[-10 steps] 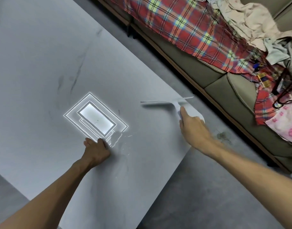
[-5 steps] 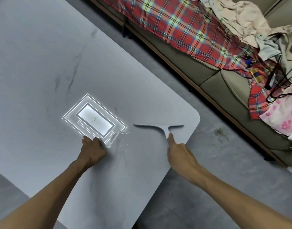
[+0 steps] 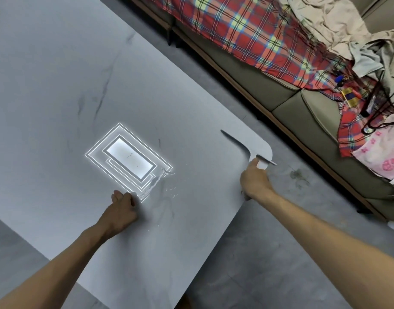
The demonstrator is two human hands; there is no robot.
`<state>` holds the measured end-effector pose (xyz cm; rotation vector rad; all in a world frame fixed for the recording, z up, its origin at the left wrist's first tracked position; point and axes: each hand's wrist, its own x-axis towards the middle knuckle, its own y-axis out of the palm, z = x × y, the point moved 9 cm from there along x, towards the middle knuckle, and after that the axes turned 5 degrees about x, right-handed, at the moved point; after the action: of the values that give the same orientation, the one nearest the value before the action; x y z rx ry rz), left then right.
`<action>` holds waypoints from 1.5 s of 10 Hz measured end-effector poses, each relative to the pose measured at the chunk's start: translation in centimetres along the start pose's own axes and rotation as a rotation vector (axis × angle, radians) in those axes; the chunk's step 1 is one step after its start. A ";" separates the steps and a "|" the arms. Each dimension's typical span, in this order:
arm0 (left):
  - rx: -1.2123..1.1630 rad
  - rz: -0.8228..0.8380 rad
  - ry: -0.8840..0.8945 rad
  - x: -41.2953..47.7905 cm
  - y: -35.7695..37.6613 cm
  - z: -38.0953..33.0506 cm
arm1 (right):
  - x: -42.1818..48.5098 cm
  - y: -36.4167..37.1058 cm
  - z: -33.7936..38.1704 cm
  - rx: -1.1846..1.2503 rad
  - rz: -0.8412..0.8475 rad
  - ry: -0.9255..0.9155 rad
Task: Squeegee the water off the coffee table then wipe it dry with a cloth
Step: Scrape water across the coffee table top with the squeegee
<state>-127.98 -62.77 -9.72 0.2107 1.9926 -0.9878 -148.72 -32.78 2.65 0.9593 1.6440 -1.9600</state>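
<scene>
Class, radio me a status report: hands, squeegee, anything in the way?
Right hand grips squeegee, blade at coffee table corner. Left hand rests on tabletop. Water streaks beside it; nothing blocking blade.
</scene>
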 end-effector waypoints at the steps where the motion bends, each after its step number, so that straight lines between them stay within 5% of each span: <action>1: -0.031 -0.007 0.000 -0.1 -0.5 0.2 | -2.3 4.0 0.1 -0.002 0.036 0.022; 3: -0.108 0.030 0.009 -0.5 -1.0 0.2 | -7.5 9.0 2.5 0.272 0.170 -0.044; 6: -0.209 -0.092 0.088 -1.8 -1.6 2.0 | 0.6 -1.2 5.2 0.561 -0.086 0.115; 11: -0.128 -0.169 0.109 -3.2 -1.7 4.7 | -10.9 12.9 9.0 0.306 0.301 -0.007; 14: -0.027 -0.271 -0.081 -5.1 -2.2 10.1 | -0.4 3.4 15.5 0.270 -0.119 -0.174; 15: -0.059 -0.252 -0.093 -5.2 -1.9 11.2 | -0.2 5.2 17.4 0.195 -0.127 -0.231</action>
<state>-118.65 -70.92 -8.01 -0.1206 1.9919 -1.0731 -149.18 -50.76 0.42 0.6763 1.4375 -2.2549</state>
